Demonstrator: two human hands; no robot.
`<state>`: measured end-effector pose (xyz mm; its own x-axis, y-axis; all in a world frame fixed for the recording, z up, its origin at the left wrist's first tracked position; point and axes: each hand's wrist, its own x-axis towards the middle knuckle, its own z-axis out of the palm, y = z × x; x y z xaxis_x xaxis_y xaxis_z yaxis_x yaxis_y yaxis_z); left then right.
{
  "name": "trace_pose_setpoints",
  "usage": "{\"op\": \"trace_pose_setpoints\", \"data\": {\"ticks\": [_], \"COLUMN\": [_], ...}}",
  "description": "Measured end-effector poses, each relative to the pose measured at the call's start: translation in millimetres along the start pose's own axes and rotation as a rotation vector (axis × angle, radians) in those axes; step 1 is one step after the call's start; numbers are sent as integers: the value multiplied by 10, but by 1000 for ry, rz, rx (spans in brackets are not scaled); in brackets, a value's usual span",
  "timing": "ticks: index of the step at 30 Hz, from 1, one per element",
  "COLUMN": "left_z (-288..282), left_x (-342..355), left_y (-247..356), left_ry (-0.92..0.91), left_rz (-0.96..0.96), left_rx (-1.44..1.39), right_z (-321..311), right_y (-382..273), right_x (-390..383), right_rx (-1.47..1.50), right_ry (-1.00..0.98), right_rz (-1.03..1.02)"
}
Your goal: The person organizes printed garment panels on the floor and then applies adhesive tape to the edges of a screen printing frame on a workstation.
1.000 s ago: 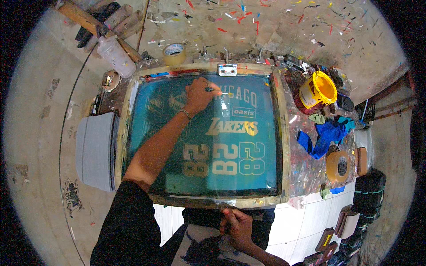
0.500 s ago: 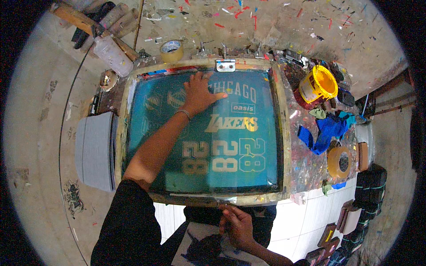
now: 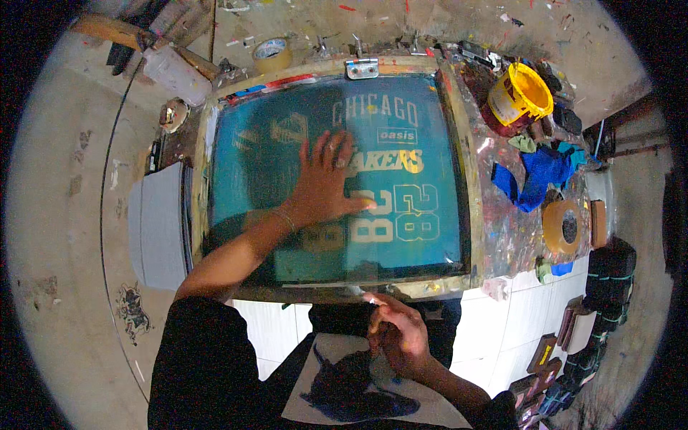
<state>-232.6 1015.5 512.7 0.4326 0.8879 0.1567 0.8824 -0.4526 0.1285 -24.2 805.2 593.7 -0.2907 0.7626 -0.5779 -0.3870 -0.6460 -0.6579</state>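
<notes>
A printing screen with teal mesh (image 3: 423,251) in a wooden frame (image 3: 466,179) lies in front of me, hinged at its far side. Pale lettering and numerals show through the mesh. My left hand (image 3: 324,175) rests on the mesh near its middle, palm down and fingers spread, covering part of the lettering. At the near edge of the frame, my right hand (image 3: 401,333) has curled fingers, with the index fingertip close to the wood. A small pale bit shows by that fingertip; what the hand holds, if anything, cannot be made out.
On the right stand a yellow ink tub (image 3: 519,97), a blue cloth (image 3: 534,175) and a roll of tape (image 3: 561,226). To the left lie a stack of grey sheets (image 3: 159,226) and a plastic bottle (image 3: 175,75). Another tape roll (image 3: 272,55) sits behind the screen.
My left hand has slid nearer to me over the mesh, from the upper lettering toward the middle. My right hand stays by the near edge, its fingers more curled. The whole view has shifted slightly.
</notes>
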Motion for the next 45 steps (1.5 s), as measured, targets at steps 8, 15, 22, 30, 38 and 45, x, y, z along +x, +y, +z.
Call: {"op": "trace_pose_setpoints", "data": {"ticks": [8, 15, 22, 30, 38, 45], "left_z": [-203, -266, -444, -563, -664, -1127], "left_x": [-410, -654, -705, -981, -1837, -1608], "left_y": [353, 512, 578, 731, 1335, 1055], "left_ry": [-89, -139, -179, -503, -193, -371], "left_rz": [92, 173, 197, 168, 202, 151], "left_rx": [-51, -83, -169, -348, -381, -756], "right_z": [11, 78, 103, -136, -334, -304], "right_y": [-31, -228, -238, -218, -291, -847], "right_x": [25, -135, -264, -319, -348, 140], "right_rx": [172, 356, -2, -37, -38, -1433], "right_ry": [-54, -182, -289, -209, -71, -16], "right_rz": [139, 275, 119, 39, -59, -758]}}
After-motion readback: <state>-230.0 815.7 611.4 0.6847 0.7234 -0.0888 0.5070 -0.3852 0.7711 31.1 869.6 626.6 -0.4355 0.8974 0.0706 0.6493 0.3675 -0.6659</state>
